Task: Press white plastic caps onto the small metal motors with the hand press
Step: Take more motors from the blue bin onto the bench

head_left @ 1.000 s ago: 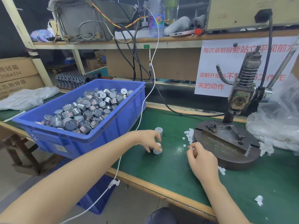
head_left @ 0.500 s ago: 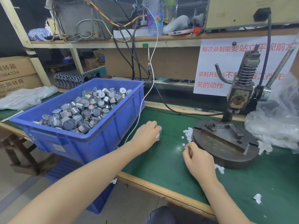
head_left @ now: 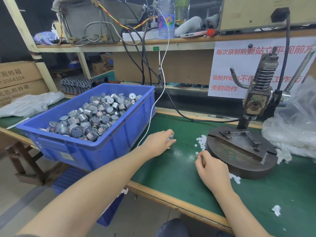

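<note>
Left hand [head_left: 159,142] wrapped round a metal motor [head_left: 171,137] on the worktop [head_left: 171,178], right hand [head_left: 212,171] pinching a white cap [head_left: 198,156] beside the hand press [head_left: 242,149], blue bin [head_left: 119,142] full of motors [head_left: 95,117]

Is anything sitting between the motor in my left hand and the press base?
Only a loose pile of white caps against the left rim of the press base; the right hand sits nearer you, beside that line.

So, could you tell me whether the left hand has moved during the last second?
Yes. Judged against the press base, the left hand has shifted toward the back of the bench, onto a motor standing there.
</note>
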A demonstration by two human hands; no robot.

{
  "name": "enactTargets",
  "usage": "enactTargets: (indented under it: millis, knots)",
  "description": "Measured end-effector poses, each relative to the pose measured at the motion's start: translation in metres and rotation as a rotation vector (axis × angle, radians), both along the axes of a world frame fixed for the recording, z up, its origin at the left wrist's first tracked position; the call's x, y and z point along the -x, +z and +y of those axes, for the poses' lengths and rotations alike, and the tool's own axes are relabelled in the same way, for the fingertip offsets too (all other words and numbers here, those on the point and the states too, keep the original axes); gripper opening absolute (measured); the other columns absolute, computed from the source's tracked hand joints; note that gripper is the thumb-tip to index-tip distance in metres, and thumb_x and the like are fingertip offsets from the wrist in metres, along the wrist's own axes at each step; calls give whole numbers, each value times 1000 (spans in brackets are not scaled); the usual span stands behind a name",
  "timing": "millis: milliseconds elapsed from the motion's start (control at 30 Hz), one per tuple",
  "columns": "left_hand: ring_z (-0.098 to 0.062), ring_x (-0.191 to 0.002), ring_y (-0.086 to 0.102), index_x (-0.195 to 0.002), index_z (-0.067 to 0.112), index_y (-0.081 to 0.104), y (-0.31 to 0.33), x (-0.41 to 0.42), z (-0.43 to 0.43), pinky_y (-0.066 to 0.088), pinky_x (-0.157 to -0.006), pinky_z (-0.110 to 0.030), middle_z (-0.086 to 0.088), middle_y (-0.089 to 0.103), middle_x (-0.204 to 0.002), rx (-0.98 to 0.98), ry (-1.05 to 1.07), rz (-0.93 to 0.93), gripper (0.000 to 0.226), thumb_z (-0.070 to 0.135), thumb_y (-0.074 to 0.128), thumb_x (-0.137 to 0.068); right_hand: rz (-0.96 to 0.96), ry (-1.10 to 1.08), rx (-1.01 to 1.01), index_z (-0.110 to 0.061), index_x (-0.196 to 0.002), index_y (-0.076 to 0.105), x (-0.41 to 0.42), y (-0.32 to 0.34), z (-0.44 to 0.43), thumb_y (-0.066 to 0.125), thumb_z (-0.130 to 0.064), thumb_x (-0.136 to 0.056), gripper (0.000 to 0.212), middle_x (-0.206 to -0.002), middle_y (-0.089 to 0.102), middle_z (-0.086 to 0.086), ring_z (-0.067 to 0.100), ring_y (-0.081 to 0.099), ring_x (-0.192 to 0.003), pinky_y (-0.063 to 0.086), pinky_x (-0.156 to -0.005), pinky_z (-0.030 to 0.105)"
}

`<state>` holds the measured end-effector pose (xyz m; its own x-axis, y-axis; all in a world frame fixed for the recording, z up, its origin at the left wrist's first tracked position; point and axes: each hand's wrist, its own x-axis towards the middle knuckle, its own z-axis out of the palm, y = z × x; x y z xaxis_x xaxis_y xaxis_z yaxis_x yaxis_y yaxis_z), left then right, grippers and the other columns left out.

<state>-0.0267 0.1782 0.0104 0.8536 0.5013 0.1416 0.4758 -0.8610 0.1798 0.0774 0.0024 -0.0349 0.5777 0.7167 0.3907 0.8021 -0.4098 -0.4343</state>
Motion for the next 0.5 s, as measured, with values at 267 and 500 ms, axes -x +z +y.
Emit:
enactTargets:
  millis: [267,500]
  knots:
    - [-23,-60,44,-94,10,59,109,33,51,31,-55,-30,3,47,-59,-86,121,-472,19,17,41,-94,7,-6,-12,-11,-92,61,2,1,1,48,-19,-91,16,-58,61,4,30,59,-64,32,-55,31]
    - [-32,-97,50,-78,4,46,96,73,91,36,-81,-34,-21,55,-105,51,505,95,38,25,25,-101,26,1,52,-15,-97,58,5,6,-1,46,-22,-93,16,-58,53,-4,24,60,-66,37,-59,30]
